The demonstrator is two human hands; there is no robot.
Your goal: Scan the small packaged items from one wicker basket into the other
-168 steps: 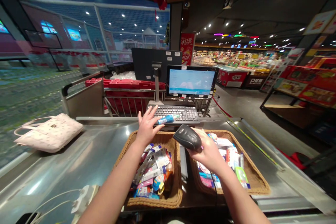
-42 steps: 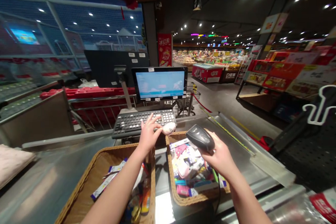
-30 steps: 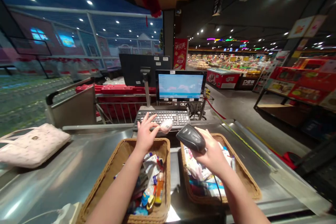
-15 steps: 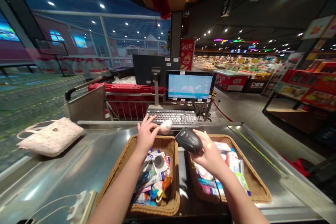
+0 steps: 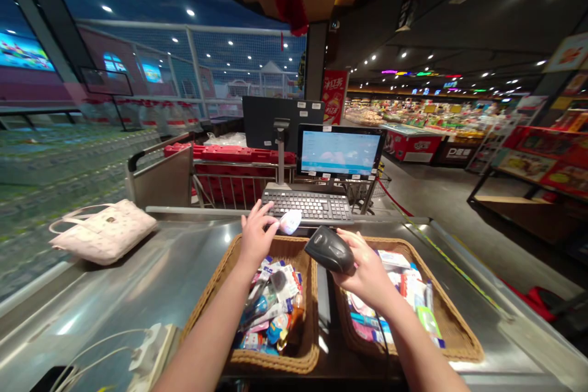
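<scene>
My left hand (image 5: 257, 237) pinches a small white oval item (image 5: 290, 222) in its fingertips, just above the near edge of the keyboard. My right hand (image 5: 367, 275) grips a black handheld barcode scanner (image 5: 328, 250), its head pointing left towards that item. Below my left hand, a wicker basket (image 5: 206, 306) holds a heap of small packaged goods and a little bottle. Under my right hand, a second wicker basket (image 5: 459, 331) holds more packets and tubes. A thin cable runs down from the scanner into the right basket.
A steel checkout counter (image 5: 114, 294) carries both baskets, a pale pink handbag (image 5: 103, 233) and a white power strip (image 5: 154, 349). Behind stand a keyboard (image 5: 307, 206), a till monitor (image 5: 339, 152) and a cart with red baskets (image 5: 229, 156). Store aisles lie to the right.
My left hand held a blue-and-white tube earlier and now has the white item. The packets in the left basket have shifted. The view has swung slightly left since half a second ago.
</scene>
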